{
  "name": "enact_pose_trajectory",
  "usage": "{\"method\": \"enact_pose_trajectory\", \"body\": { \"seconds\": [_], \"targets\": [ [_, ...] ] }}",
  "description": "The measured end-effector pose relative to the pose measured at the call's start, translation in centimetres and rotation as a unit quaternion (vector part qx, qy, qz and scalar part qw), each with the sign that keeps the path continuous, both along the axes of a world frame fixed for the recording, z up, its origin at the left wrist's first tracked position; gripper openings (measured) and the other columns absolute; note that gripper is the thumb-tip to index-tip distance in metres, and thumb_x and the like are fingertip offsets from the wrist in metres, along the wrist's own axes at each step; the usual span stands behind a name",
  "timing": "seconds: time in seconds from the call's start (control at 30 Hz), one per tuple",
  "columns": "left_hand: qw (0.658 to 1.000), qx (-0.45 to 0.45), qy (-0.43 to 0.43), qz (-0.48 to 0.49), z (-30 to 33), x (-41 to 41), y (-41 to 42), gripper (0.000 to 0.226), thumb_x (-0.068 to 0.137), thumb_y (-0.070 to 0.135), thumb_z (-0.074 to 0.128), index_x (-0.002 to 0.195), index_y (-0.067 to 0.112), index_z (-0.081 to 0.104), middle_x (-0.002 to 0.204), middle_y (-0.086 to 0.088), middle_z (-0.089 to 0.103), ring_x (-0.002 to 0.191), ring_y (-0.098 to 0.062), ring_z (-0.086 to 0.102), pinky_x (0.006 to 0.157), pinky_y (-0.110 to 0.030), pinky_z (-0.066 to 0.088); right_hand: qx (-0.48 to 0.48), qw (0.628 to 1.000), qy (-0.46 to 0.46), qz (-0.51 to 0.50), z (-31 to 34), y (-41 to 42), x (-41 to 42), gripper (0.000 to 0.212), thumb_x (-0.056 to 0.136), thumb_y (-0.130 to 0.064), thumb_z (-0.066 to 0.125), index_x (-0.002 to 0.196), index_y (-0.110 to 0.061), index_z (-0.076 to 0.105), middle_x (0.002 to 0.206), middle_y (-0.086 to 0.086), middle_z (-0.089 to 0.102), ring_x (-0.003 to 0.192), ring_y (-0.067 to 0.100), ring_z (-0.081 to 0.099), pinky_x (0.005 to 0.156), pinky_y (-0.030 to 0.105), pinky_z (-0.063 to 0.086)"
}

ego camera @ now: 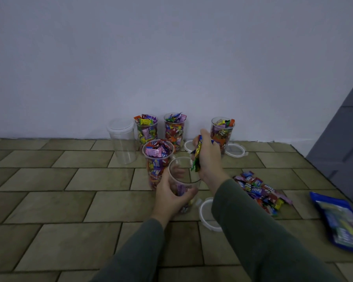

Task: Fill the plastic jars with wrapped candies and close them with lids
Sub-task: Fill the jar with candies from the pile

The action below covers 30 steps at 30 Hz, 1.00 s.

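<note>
Left hand (170,197) gripped jar (183,180) on floor (69,200), few candies at bottom. Right hand (209,157) clutched candies (197,157) above jar mouth. Four filled jars (158,159) and empty jar (122,141) stood behind by wall. Lids (206,212), candy pile (261,192), blue bag (338,218) lay right.

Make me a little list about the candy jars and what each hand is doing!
full jars: four clear plastic jars of wrapped candies, one nearest
empty jar: clear plastic jar by the wall
left hand: holds the nearly empty clear jar
right hand: grips a bunch of wrapped candies above that jar
loose candy pile: on the tiled floor, right
lids on jars: none
</note>
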State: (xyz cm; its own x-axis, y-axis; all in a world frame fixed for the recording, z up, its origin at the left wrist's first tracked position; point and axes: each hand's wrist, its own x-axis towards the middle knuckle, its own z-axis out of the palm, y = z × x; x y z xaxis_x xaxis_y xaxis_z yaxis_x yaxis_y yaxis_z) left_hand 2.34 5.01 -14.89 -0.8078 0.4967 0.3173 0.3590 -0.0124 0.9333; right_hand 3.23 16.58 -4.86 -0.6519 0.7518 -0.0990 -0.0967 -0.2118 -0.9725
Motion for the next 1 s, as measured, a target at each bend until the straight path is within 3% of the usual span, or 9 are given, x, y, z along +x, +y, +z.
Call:
{"method": "enact_pose_trajectory", "body": {
  "seconds": [0.07,0.23,0.33,0.47,0.57,0.7,0.8,0.87,1.0],
  "targets": [
    [1.000,-0.001,-0.006,-0.002,0.0,-0.1,0.0,0.069,0.061,0.047,0.080,0.122,0.040,0.047,0.112,0.014,0.063,0.109,0.000,0.059,0.089,-0.012,0.046,0.008,1.000,-0.005,0.000,0.1,-0.2,0.0,0.058,0.062,-0.069,0.052,0.080,-0.014,0.052,0.073,0.005,0.048,0.067,0.023,0.044,0.068,0.038,0.034],
    [1.000,-0.010,-0.023,0.003,-0.3,-0.4,0.0,0.072,0.067,0.033,0.084,0.128,0.030,0.047,0.115,0.013,0.063,0.112,0.000,0.057,0.092,-0.013,0.044,0.030,0.999,-0.007,0.029,0.3,-0.7,0.0,0.051,0.070,-0.065,0.055,0.077,-0.015,0.054,0.073,0.009,0.048,0.069,0.023,0.048,0.070,0.038,0.038],
    [0.999,-0.015,-0.031,0.007,-0.4,-0.4,0.0,0.073,0.069,0.028,0.084,0.129,0.034,0.044,0.120,0.015,0.060,0.115,0.002,0.054,0.096,-0.016,0.043,0.053,0.996,0.012,0.071,0.1,-0.6,0.0,0.041,0.085,-0.051,0.061,0.072,-0.013,0.056,0.070,0.007,0.056,0.073,0.024,0.055,0.075,0.039,0.045],
    [0.999,-0.019,-0.032,0.003,-0.3,-0.3,-0.1,0.070,0.070,0.026,0.084,0.124,0.043,0.042,0.121,0.020,0.057,0.116,0.007,0.052,0.100,-0.019,0.042,0.120,0.982,0.056,0.134,0.0,-0.4,0.2,0.037,0.086,-0.043,0.065,0.067,-0.012,0.062,0.071,0.009,0.058,0.080,0.027,0.056,0.086,0.047,0.049],
    [0.999,-0.010,-0.039,-0.004,-0.3,-0.4,-0.1,0.070,0.067,0.031,0.083,0.123,0.042,0.044,0.118,0.013,0.062,0.114,0.001,0.057,0.096,-0.020,0.047,0.137,0.978,0.073,0.138,0.0,-0.3,0.3,0.028,0.090,-0.024,0.066,0.064,-0.015,0.060,0.069,0.005,0.058,0.075,0.022,0.056,0.079,0.040,0.050],
    [0.999,-0.008,-0.032,0.000,-0.2,-0.2,-0.2,0.068,0.072,0.015,0.083,0.121,0.041,0.043,0.114,0.016,0.060,0.107,0.009,0.057,0.085,-0.008,0.045,0.174,0.972,0.068,0.145,0.1,-0.4,0.3,0.025,0.089,-0.020,0.068,0.065,-0.018,0.062,0.065,-0.002,0.057,0.073,0.017,0.053,0.073,0.032,0.048],
    [0.999,-0.011,-0.039,-0.015,0.1,-0.2,-0.4,0.071,0.069,0.028,0.083,0.126,0.039,0.042,0.117,0.011,0.062,0.109,0.003,0.058,0.092,-0.018,0.049,0.209,0.963,0.057,0.162,0.6,-0.4,0.6,0.022,0.089,-0.020,0.067,0.068,-0.015,0.063,0.065,0.002,0.056,0.071,0.021,0.053,0.073,0.033,0.048],
    [0.999,-0.016,-0.038,-0.020,0.1,-0.4,-0.7,0.076,0.064,0.042,0.082,0.129,0.037,0.043,0.120,0.011,0.062,0.114,-0.002,0.058,0.098,-0.028,0.049,0.239,0.956,0.054,0.164,1.0,-0.2,1.1,0.021,0.089,-0.019,0.067,0.069,-0.014,0.062,0.063,0.000,0.056,0.068,0.017,0.053,0.072,0.028,0.048],
    [0.999,-0.032,0.012,0.010,0.7,-0.2,-1.7,0.089,0.060,0.056,0.081,0.137,0.035,0.042,0.133,0.015,0.054,0.125,-0.001,0.050,0.106,-0.033,0.044,0.251,0.954,0.058,0.151,0.7,0.7,3.0,0.019,0.092,-0.019,0.063,0.074,-0.014,0.063,0.064,0.000,0.055,0.064,0.012,0.051,0.061,0.016,0.044]
  ]
}}
